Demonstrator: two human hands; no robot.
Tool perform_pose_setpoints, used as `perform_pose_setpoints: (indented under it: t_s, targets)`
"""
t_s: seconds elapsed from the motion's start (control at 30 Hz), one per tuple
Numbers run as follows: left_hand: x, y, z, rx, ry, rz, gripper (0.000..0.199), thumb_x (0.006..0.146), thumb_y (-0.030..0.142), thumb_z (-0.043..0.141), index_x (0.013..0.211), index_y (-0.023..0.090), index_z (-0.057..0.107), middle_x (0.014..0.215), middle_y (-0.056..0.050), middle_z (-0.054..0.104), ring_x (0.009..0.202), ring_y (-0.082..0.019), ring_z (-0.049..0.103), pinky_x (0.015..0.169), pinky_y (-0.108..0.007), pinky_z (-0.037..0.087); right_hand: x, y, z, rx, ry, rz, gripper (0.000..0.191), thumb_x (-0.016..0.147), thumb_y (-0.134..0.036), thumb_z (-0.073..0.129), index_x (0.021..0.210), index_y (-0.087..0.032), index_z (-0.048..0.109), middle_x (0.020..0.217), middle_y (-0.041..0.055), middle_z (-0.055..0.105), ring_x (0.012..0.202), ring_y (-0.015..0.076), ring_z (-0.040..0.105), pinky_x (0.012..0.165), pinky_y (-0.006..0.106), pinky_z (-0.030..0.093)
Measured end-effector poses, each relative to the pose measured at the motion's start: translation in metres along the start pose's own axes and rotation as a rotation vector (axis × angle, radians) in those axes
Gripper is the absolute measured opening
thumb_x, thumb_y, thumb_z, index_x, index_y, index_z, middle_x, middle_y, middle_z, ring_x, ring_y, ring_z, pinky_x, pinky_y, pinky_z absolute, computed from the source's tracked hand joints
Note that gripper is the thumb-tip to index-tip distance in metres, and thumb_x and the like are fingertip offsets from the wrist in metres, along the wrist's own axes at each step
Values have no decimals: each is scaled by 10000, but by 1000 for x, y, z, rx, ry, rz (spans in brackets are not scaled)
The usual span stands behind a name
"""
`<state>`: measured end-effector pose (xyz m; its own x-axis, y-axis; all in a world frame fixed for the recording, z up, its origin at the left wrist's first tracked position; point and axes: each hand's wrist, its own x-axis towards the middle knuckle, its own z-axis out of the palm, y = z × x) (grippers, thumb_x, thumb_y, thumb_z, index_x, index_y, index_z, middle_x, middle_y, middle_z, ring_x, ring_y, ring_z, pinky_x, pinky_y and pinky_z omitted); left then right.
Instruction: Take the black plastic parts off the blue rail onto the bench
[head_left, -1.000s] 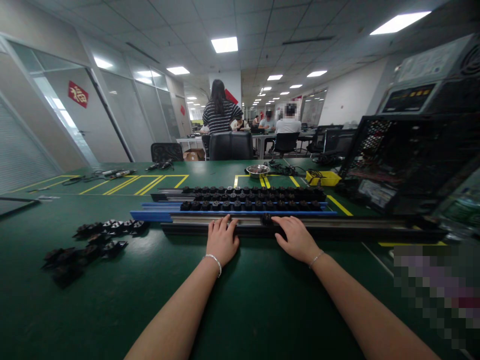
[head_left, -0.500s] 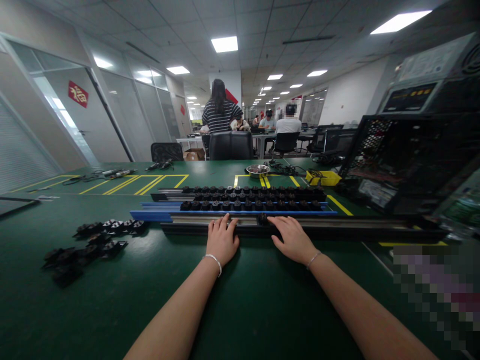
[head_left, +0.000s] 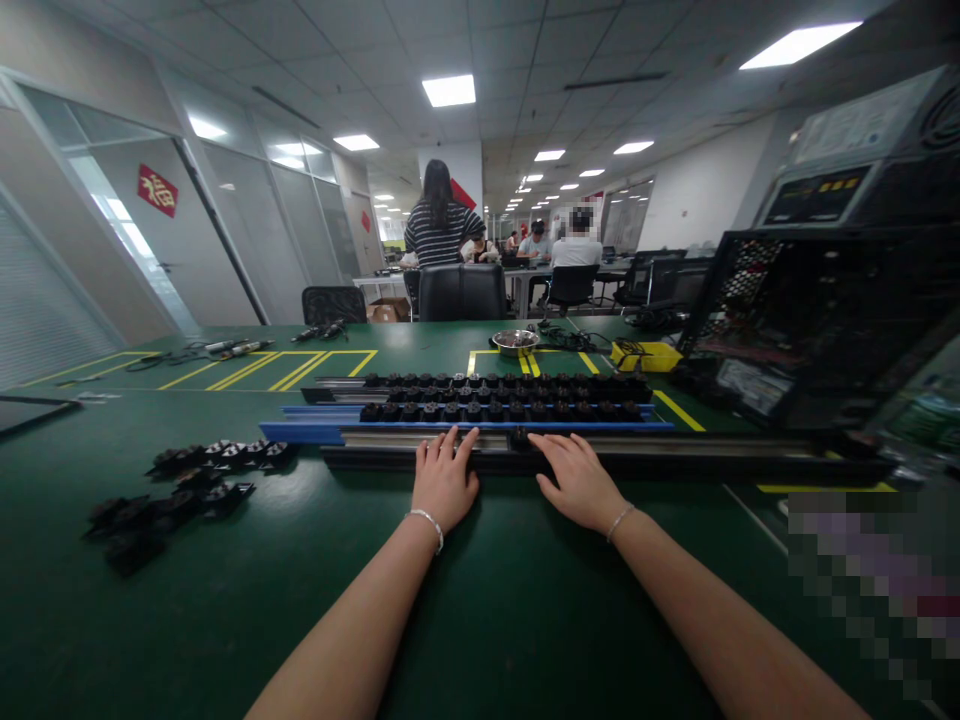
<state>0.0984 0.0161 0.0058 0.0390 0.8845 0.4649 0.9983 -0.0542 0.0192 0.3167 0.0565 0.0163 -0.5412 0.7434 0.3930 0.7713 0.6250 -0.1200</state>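
Note:
A long black rail [head_left: 675,466] with a silvery inner channel lies crosswise in front of me. My left hand [head_left: 444,485] rests on it left of the middle, fingers stretched out and slightly spread, gripping nothing. Inside the channel sits a small black socket-like module [head_left: 519,438]. At its right side are the fingertips of my right hand [head_left: 581,484], extended and touching it or nearly so. Behind this rail lies a blue rail [head_left: 300,432] with a row of similar black modules [head_left: 474,411]. Farther back, another dark rail [head_left: 330,393] carries a second row.
Loose black modules [head_left: 180,503] lie in a pile on the green table [head_left: 300,620] at left. Toward the back are a metal bowl [head_left: 516,342], a yellow tray [head_left: 646,356] and cables. An opened computer case [head_left: 750,340] stands at right. People are in the background.
My right hand has shifted slightly left, and the black module in the channel has slid left with it. My left hand stays put, apart from a small shift of the fingers.

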Motion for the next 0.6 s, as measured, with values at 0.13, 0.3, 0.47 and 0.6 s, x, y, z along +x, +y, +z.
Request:
perform_pose_setpoints:
  t_s: [0.13,0.3,0.47,0.6]
  targets:
    - [0,2,-3,9,-20,12,664,760,320,484,1375,338,235,1398,-47,366,1237,-269,333,1024,-487,213,0,-2,0,0,-3,6,536,795,-299,413,1315,-183,359,1275,72,507,1214,215,379,1060,460,185]
    - [-2,4,-5,24,-48,52,712,739,328,506,1376,386,192,1435,-28,300,1245,-291,313,1018,-550,182,0,-3,-1,0,-9,9,537,799,-305,407,1320,-182,356,1288,78,495,1228,218,365,1058,459,188]
    - [-3,7,-4,44,-70,63,738,733,337,517,1380,394,165,1450,-42,261,1275,-309,264,1018,-599,128,-1,-4,0,-16,2,-3,559,793,-293,416,1334,-181,333,1314,74,470,1245,214,344,1062,450,189]
    - [-4,9,-2,56,-72,52,746,732,358,528,1378,401,159,1458,-68,232,1294,-339,224,1001,-640,103,-1,-5,2,-28,11,-17,564,789,-280,413,1338,-190,326,1326,60,458,1258,209,324,1065,445,186]
